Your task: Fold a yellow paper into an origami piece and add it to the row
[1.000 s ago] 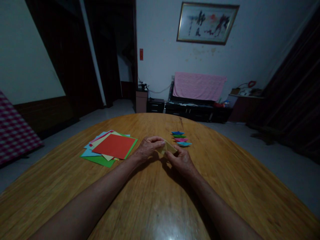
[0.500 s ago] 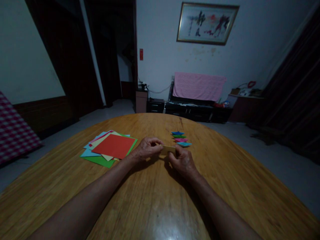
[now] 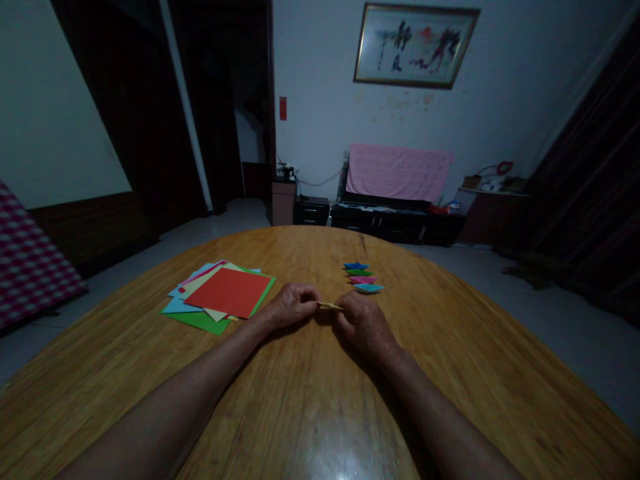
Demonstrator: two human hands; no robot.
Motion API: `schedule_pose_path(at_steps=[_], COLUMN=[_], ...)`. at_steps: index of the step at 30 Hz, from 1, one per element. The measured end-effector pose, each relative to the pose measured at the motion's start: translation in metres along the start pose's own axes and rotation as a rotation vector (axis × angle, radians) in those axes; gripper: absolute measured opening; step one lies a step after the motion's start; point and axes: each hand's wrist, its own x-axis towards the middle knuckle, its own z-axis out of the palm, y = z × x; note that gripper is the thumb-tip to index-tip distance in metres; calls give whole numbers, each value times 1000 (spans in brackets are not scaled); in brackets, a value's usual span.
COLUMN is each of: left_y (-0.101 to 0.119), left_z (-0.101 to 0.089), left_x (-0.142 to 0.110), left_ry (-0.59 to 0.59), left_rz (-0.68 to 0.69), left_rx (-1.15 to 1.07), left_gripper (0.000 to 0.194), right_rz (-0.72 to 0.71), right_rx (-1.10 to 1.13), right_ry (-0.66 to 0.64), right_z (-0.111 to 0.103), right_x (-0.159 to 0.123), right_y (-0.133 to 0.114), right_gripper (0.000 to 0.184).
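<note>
Our left hand [image 3: 295,307] and right hand [image 3: 365,327] each keep a clenched grip on a narrow folded strip of yellow paper [image 3: 329,306], held between them over the wooden tabletop [image 3: 320,400], near the colored origami squares [image 3: 225,293] and small folded paper shapes [image 3: 363,277].

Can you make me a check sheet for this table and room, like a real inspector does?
Surface: round wooden table, polished, dim light.
Job's things: folded yellow paper strip; row of small folded paper shapes beyond it.
Clutter: stack of coloured paper squares, left of the hands.
Grippers: left hand and right hand pinch the strip's two ends.
Cables: thin cable by the wall, behind the table.
Surroundings: framed painting; pink cloth over a low black cabinet.
</note>
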Motion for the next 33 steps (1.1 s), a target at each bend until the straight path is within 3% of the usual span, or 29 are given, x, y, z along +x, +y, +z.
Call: schedule_pose_path(at_steps=[6, 12, 20, 27, 33], left_y=[3, 16, 26, 24, 14], left_z=[-2, -9, -7, -4, -10], left_x=[-2, -5, -1, -1, 1], left_ry=[-150, -225, -319, -233, -256], left_rz=[302, 284, 123, 96, 50], left_rx=[533, 691, 580, 524, 388], left_gripper=[15, 18, 28, 28, 28], right_rz=[-61, -90, 39, 80, 173], right_rx=[-34, -41, 49, 39, 37], right_ry=[-177, -219, -246, -104, -135], right_z=[-5, -12, -14, -9, 1], right_x=[-4, -4, -1, 4, 5], right_y=[-2, -6, -3, -12, -12], right_gripper=[10, 7, 31, 16, 26])
